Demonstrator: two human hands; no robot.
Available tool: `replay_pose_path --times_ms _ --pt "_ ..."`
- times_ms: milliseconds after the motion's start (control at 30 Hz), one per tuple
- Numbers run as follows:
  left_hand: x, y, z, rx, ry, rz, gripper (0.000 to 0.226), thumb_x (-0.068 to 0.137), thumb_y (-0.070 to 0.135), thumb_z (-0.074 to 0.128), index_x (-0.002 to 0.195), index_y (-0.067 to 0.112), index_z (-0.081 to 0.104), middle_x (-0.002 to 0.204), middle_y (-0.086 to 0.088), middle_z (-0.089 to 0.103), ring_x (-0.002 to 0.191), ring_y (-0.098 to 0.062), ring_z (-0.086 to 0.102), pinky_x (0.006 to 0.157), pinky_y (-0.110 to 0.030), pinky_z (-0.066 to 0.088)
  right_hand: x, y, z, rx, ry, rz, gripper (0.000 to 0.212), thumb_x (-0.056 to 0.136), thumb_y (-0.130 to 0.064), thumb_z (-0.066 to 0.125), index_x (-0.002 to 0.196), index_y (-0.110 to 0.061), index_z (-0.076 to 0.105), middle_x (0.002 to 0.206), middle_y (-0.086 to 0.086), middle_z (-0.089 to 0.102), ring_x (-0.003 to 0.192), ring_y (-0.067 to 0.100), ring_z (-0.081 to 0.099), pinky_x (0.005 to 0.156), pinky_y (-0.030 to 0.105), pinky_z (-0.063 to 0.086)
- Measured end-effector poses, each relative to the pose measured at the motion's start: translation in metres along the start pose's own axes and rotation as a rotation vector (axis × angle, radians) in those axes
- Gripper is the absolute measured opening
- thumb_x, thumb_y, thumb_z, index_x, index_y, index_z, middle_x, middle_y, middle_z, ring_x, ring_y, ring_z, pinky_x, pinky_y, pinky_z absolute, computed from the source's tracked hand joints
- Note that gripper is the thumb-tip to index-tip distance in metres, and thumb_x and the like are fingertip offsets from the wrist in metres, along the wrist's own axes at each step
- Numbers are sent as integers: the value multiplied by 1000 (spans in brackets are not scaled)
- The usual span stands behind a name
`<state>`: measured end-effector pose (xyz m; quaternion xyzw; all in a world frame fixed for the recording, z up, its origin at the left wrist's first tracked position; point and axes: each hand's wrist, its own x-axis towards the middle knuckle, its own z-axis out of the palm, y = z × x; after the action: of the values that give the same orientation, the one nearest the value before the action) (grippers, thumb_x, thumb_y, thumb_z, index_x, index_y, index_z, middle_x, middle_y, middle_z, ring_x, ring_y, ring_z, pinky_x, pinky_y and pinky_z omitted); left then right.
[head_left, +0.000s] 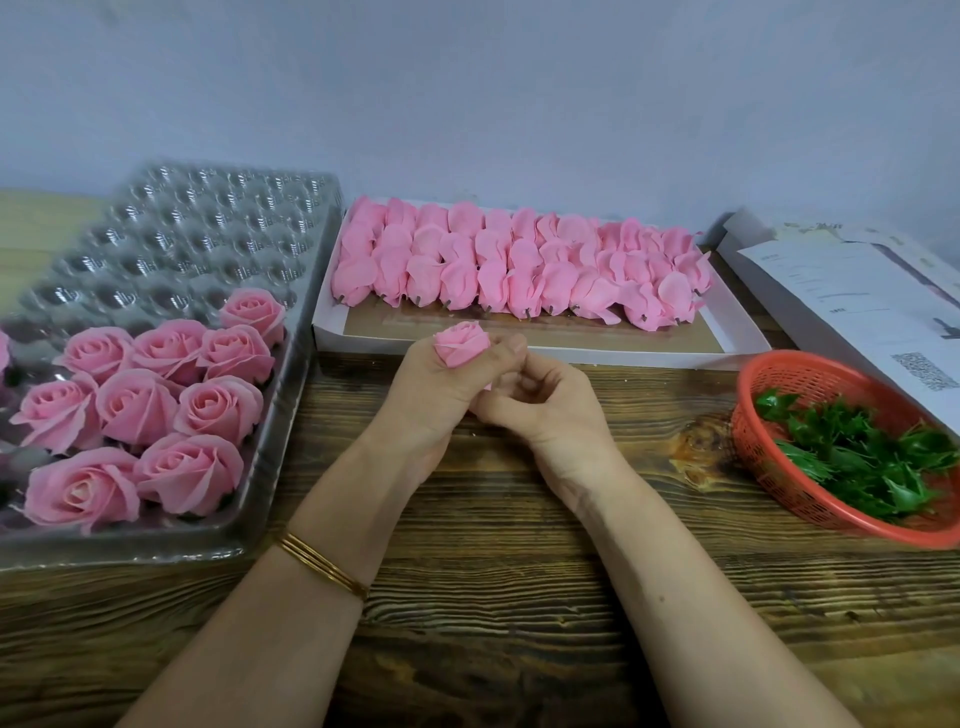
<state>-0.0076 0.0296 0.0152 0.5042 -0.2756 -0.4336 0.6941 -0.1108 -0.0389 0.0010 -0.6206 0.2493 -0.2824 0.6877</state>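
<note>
My left hand (434, 395) grips a small pink rose bud (461, 345) upright above the middle of the wooden table (498, 597). My right hand (545, 402) is curled against the left one, its fingertips at the bud's underside; what they hold there is hidden. A clear plastic cell tray (208, 228) at the left holds several finished pink roses (171, 410) in its near cells. Behind my hands a white box (737, 332) holds rows of unfinished pink flower heads (519, 265) lying on their sides.
A red mesh basket (769, 379) of green leaf pieces (862, 452) sits at the right edge. White papers and a flat box (852, 291) lie behind it. A plain wall runs along the table's far edge. Gold bangles (324, 566) circle my left wrist.
</note>
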Motion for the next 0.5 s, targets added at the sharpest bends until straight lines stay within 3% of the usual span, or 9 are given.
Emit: replay_pose_path --times_ms 167,267,400,500 --pt "2 -1 -2 32 -10 -11 30 68 32 78 87 9 76 85 -10 71 83 -20 70 78 -31 56 -3 -3 1 -41 -3 -47 13 69 -5 77 78 -12 72 68 -3 67 73 13 61 78 26 51" --pt "1 -1 -2 23 -67 -29 43 68 34 78 94 1 73 78 -10 68 73 -17 65 60 -27 49 -3 -5 2 52 -49 44 6 83 5 70 89 6 71 73 12 62 73 23 55 76 30 48" --pt "1 0 -3 34 -85 -56 31 67 35 77 86 11 78 77 -3 71 74 -12 66 59 -21 51 -3 -11 2 181 -114 176 18 89 7 59 80 -3 70 72 10 63 71 15 60 68 19 54" --pt "1 -1 -3 49 -48 -25 26 74 29 74 88 7 76 77 -3 72 72 -10 67 58 -20 52 -3 -13 1 244 -136 223 24 88 7 59 73 -8 72 69 7 65 70 13 64 68 20 56"
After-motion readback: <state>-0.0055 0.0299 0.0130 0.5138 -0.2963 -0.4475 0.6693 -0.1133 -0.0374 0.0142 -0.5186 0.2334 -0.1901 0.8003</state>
